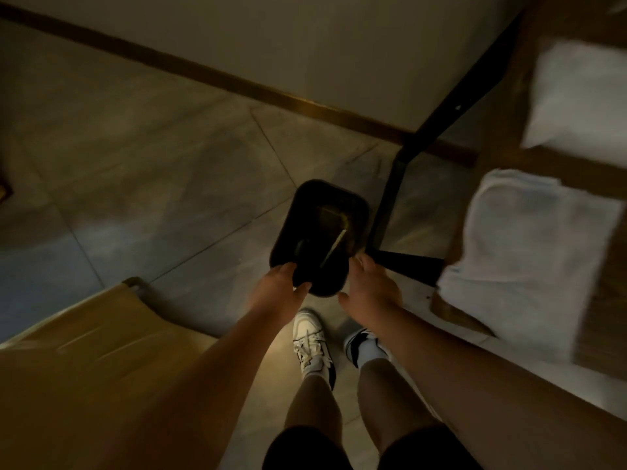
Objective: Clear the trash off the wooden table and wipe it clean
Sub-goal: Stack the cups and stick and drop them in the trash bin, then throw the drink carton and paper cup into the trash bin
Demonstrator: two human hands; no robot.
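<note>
A black rectangular trash bin (325,212) is low over the tiled floor in front of my feet. Inside it lie a pale stick-like piece and a darker item, too dim to identify. My left hand (278,290) grips the bin's near left rim, with the thumb over the edge. My right hand (368,288) curls round the near right corner of the rim. The wooden table (509,96) runs along the right side, with two folded white cloths (529,252) lying on it.
Black metal table legs (390,198) stand just right of the bin. A tan cardboard-like surface (84,361) fills the lower left. A wall with a dark skirting board (237,86) runs across the back. My two sneakered feet stand below the bin.
</note>
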